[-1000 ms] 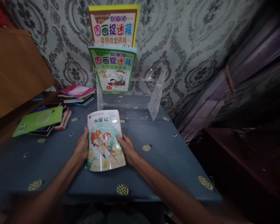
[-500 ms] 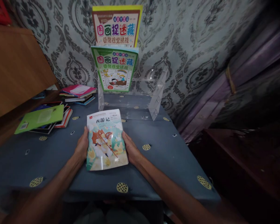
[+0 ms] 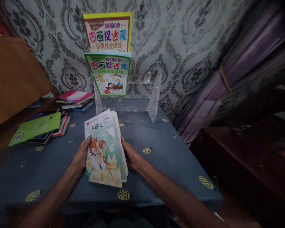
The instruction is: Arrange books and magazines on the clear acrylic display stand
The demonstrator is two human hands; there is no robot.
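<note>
- The left hand [image 3: 81,154] has its grip clamped on the left side of the white-and-teal book [image 3: 101,158], thumb lying over the front cover.
- The right hand [image 3: 133,156] has its grip on the book's right side, thumb against the page edges; its fingers are mostly hidden behind.
- This book is between the 2 hands, over the near part of the worktop [image 3: 163,174], tilted with its cover facing up toward the wearer; whether its lower edge touches the surface I cannot tell.
- Its front cover stands slightly apart from the pages along the right side.
- Beyond it is a clear stand [image 3: 154,106], with 2 books upright at its left: the green-bordered book [image 3: 112,85] in front and lower, the yellow-edged book [image 3: 109,19] behind and higher.
- Left of the stand lies a stack topped by a pink book [image 3: 84,95].
- Nearer the wearer, a lime-green book [image 3: 38,126] lies across the top of another stack.
- A tied purple curtain [image 3: 211,98] hangs at the right, beside the patterned wall [image 3: 180,38].
</note>
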